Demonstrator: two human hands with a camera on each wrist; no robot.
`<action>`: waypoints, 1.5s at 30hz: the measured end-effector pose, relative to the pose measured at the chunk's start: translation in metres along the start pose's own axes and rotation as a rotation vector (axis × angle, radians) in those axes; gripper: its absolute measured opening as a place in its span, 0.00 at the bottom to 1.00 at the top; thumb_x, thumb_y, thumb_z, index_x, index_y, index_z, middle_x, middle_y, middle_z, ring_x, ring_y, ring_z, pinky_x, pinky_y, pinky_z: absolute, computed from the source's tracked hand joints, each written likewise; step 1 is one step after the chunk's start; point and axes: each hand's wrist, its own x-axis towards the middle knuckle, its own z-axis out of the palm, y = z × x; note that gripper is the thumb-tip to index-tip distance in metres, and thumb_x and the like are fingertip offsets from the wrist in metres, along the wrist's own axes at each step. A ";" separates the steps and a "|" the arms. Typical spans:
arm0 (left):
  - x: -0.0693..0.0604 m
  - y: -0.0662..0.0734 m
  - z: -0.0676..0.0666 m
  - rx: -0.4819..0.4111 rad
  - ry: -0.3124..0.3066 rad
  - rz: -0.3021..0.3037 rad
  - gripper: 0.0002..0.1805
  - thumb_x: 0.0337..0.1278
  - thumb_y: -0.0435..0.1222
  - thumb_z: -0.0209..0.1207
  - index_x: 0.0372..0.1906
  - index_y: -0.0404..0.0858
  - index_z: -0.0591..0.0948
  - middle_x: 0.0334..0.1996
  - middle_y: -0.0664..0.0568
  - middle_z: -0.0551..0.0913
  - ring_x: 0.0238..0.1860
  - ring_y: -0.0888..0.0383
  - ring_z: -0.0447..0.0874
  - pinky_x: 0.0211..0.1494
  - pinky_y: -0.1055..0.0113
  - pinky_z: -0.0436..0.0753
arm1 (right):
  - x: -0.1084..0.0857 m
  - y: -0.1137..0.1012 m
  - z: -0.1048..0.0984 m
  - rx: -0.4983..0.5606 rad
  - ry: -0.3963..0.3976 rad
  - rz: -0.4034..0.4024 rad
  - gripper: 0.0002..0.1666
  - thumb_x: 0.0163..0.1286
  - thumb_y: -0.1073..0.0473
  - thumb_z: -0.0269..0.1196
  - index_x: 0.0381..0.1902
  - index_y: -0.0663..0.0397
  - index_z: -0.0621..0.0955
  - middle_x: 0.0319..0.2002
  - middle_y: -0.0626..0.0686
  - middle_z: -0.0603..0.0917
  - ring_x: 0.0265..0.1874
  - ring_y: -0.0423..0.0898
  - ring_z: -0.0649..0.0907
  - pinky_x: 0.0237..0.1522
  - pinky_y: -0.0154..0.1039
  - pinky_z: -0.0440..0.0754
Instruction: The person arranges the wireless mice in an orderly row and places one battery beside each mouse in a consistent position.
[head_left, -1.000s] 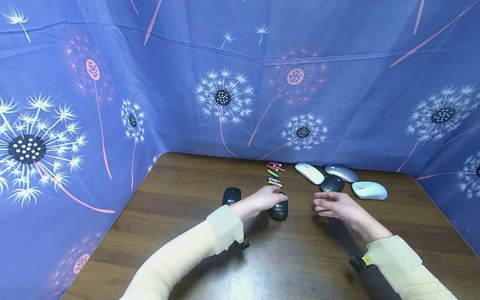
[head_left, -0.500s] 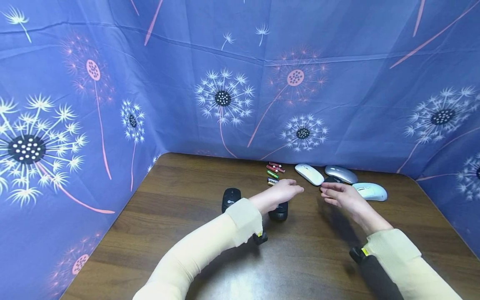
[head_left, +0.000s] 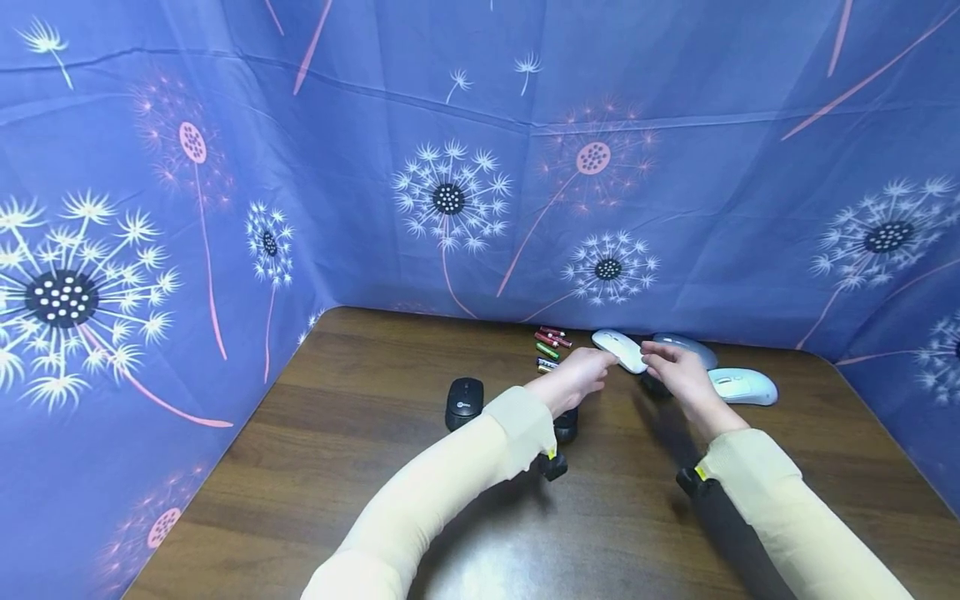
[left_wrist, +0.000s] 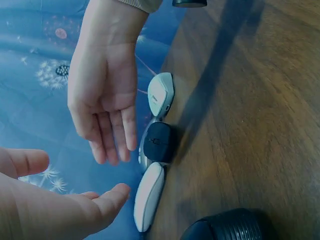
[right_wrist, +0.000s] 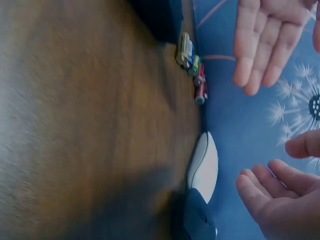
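Note:
My left hand (head_left: 579, 377) hovers over the middle of the table, fingers loosely extended and holding nothing. Below it, a black mouse (head_left: 566, 427) is partly covered by the wrist. My right hand (head_left: 681, 379) is raised in front of the mouse group, also holding nothing. Behind it are a white mouse (head_left: 618, 348), a silver-grey mouse (head_left: 693, 350), a pale mint mouse (head_left: 746, 387) and a partly hidden black mouse (left_wrist: 158, 142). In the left wrist view, the palm of the right hand (left_wrist: 107, 95) faces the left fingers, with a gap between the hands.
Another black mouse (head_left: 465, 400) sits left of centre on the wooden table (head_left: 360, 417). Near the back edge lie red batteries (head_left: 553, 338), a green battery (head_left: 547, 351) and gold-and-blue ones (right_wrist: 185, 51), partly covered by the left hand in the head view. A blue patterned cloth (head_left: 337, 208) hangs behind.
My left hand has lifted off the black mouse and moved right, towards the white mouse. My right hand has shifted slightly forward. The mice and batteries have stayed in place.

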 end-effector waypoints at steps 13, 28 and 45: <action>0.031 -0.001 0.017 -0.121 0.106 -0.047 0.21 0.63 0.35 0.52 0.58 0.30 0.71 0.62 0.34 0.68 0.65 0.40 0.63 0.68 0.49 0.65 | 0.042 0.004 -0.005 -0.259 0.073 -0.039 0.28 0.73 0.53 0.47 0.64 0.65 0.69 0.63 0.65 0.70 0.66 0.61 0.65 0.64 0.54 0.63; 0.084 -0.029 0.029 -0.273 0.077 -0.024 0.26 0.66 0.46 0.49 0.61 0.33 0.70 0.62 0.30 0.66 0.65 0.37 0.62 0.66 0.46 0.65 | 0.073 0.013 0.010 -0.416 0.133 -0.078 0.25 0.69 0.60 0.46 0.60 0.69 0.72 0.58 0.67 0.74 0.61 0.63 0.69 0.59 0.56 0.69; 0.069 -0.029 0.026 -0.489 0.104 -0.059 0.35 0.70 0.50 0.40 0.69 0.28 0.57 0.68 0.28 0.55 0.70 0.35 0.50 0.71 0.44 0.55 | 0.076 0.024 0.010 -0.483 0.085 -0.077 0.27 0.71 0.56 0.44 0.60 0.70 0.71 0.60 0.70 0.71 0.61 0.67 0.67 0.62 0.57 0.65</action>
